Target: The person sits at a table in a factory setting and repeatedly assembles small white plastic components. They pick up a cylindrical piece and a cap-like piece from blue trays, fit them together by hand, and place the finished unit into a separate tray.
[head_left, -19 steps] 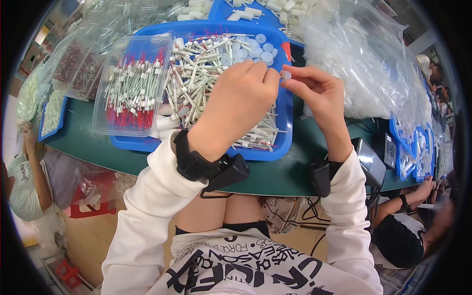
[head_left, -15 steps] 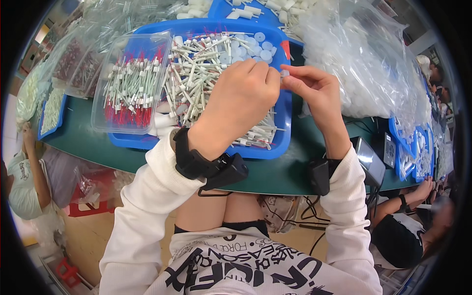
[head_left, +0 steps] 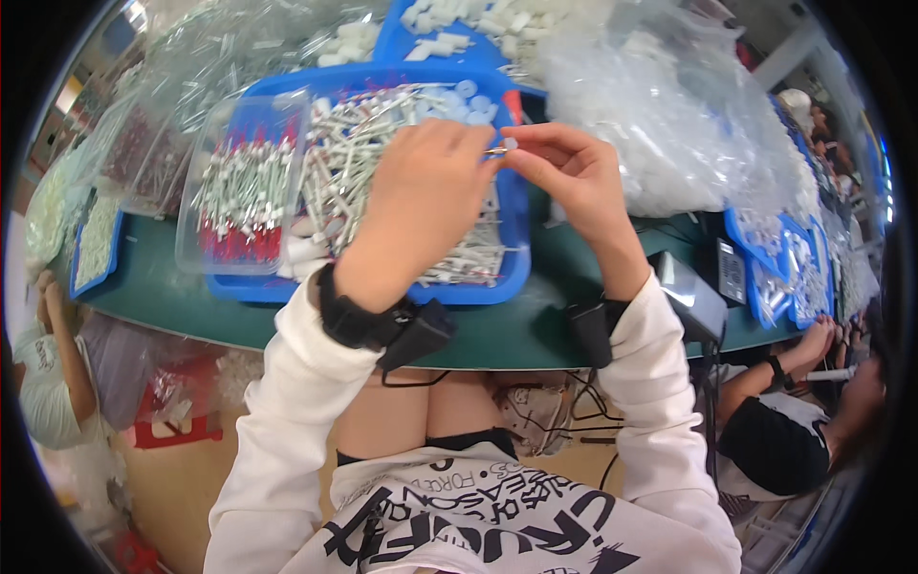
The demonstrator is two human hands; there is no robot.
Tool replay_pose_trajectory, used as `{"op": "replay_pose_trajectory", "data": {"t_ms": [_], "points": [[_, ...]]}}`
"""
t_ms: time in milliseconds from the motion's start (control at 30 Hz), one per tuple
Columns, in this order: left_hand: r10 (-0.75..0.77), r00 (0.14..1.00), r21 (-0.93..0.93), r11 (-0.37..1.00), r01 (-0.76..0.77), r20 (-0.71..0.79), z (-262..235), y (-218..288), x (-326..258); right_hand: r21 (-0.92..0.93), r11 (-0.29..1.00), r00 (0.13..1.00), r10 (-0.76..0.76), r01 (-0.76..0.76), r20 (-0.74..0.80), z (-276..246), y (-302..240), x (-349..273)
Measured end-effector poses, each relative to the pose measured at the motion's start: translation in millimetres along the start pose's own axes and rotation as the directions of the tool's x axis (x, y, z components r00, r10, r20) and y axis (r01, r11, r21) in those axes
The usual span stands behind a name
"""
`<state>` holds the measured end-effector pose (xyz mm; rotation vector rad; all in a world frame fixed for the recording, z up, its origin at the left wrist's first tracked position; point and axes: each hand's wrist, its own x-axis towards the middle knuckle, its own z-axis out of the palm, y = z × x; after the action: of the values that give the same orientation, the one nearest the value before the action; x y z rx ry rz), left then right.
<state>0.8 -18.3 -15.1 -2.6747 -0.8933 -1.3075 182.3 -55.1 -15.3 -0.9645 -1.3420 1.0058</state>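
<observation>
Over the blue tray (head_left: 516,251), my two hands meet fingertip to fingertip. My left hand (head_left: 421,196) is closed, back of the hand up, on a thin stick with a metallic tip (head_left: 495,150); most of the stick is hidden by the fingers. Pinched between thumb and forefinger of my right hand (head_left: 577,182) is a small translucent white disc (head_left: 510,144), close against that tip. Beneath lie many loose white sticks (head_left: 335,143) with thin wires, and several translucent discs (head_left: 466,89) fill the tray's far right corner.
A clear plastic box (head_left: 189,251) of white sticks with red ends overlaps the tray's left side. To the right, a large clear bag (head_left: 660,124) bulges with white parts. A grey device (head_left: 693,297) stands on the green table (head_left: 535,330). Other people sit at both sides.
The whole view has shifted, so tray and hands appear farther left. Between my fingertips the metallic tip now shows beside the disc; both hands keep their pinch.
</observation>
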Motion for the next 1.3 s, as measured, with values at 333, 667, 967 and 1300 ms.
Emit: {"op": "replay_pose_trajectory", "data": {"t_ms": [333, 667, 967, 1300], "points": [[-0.293, 0.884, 0.215, 0.950, 0.227, 0.365, -33.2, -39.6, -10.3, -0.569, 0.812, 0.913, -0.323, 0.132, -0.249, -85.8, -147.9, -79.2], [-0.204, 0.979, 0.019, 0.979, 0.204, -0.004, -18.1, -52.1, -2.1, -0.708, 0.136, 0.558, -0.520, -0.693, -0.646, -339.3, -65.2, -79.5], [-0.275, 0.961, 0.403, 0.876, 0.263, -0.029, -32.6, -52.8, -7.8, -0.864, 0.214, 0.558, -0.688, -0.455, -0.464, -264.6, -119.3, -78.5], [-0.415, 0.907, 0.087, 0.903, 0.420, -0.068, -31.9, -60.4, -8.6, -0.888, 0.366, 0.954, -0.218, 0.277, 0.208, 34.1, -109.4, -25.1]]}}
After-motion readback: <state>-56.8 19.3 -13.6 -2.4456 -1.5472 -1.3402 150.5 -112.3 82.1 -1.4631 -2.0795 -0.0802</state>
